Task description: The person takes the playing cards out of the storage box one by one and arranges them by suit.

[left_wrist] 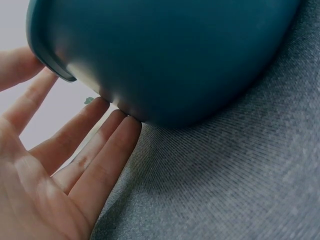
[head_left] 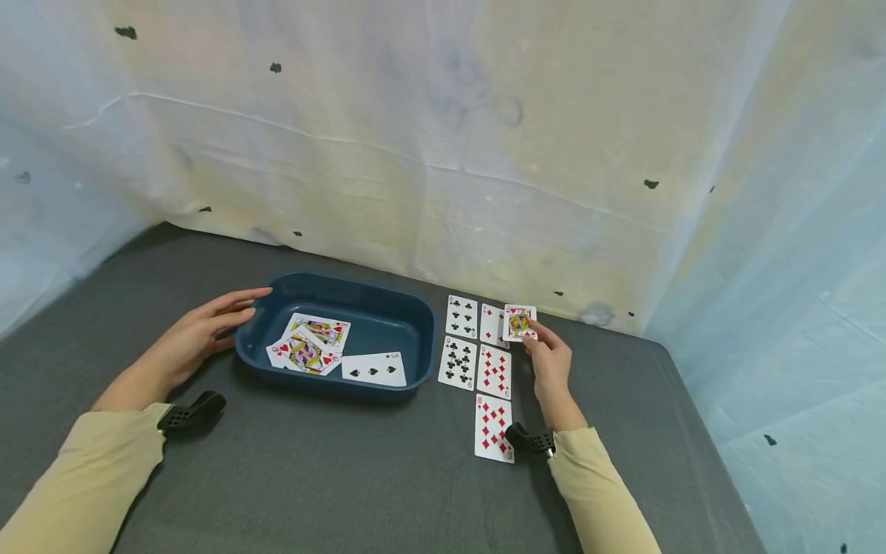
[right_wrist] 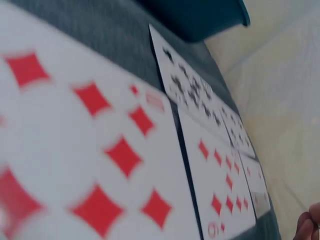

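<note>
My left hand [head_left: 187,346] lies against the left end of a dark blue tray [head_left: 398,288]. Its fingers [left_wrist: 107,155] are fairly straight, with their tips touching the tray's outer wall. Inside the tray, several face cards [head_left: 311,350] overlap beside a three of spades [head_left: 374,369]. Between thumb and fingertips, my right hand [head_left: 551,365] pinches a face card [head_left: 517,319] with red marks. That card partly covers a low red diamond card [head_left: 490,323] at the back of the layout. In the right wrist view only fingertips [right_wrist: 306,227] show at the lower right edge.
Face-up cards stand in two columns right of the tray: a six of clubs [head_left: 461,316] and nine of clubs [head_left: 457,362], then a nine of diamonds [head_left: 494,371] and ten of diamonds [head_left: 493,423]. A pale curtain [head_left: 484,154] hangs behind the grey table [head_left: 360,477].
</note>
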{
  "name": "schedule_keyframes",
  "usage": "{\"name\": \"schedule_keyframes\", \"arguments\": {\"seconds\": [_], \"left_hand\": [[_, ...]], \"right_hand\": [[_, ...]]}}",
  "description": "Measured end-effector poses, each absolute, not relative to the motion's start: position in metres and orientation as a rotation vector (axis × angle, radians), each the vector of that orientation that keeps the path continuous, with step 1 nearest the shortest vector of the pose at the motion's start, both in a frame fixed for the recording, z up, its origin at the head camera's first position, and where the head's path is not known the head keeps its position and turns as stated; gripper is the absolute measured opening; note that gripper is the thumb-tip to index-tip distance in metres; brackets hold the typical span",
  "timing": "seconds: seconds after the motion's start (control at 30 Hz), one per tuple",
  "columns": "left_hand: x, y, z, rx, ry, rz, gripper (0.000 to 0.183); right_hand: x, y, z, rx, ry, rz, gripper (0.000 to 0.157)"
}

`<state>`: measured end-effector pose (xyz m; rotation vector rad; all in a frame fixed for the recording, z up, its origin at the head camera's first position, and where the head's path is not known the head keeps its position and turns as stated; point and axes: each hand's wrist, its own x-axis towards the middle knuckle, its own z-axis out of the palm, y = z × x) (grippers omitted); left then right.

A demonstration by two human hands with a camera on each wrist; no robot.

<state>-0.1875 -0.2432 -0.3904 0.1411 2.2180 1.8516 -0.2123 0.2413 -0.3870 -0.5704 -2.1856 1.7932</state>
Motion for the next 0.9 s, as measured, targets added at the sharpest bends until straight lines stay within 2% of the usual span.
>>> {"name": "schedule_keyframes", "arguments": {"seconds": [0.5, 0.9], "left_hand": [[-0.185, -0.242, -0.389, 0.142, 2.232, 1.852, 0.055], [-0.184, -0.243, -0.388, 0.151, 2.231, 1.849, 0.054]], "right_hand": [[-0.222, 0.265, -0.399, -0.691, -2.347, 1.575, 0.038], [-0.234, 0.285, -0.384, -0.403, -3.05, 0.953, 0.049]]}}
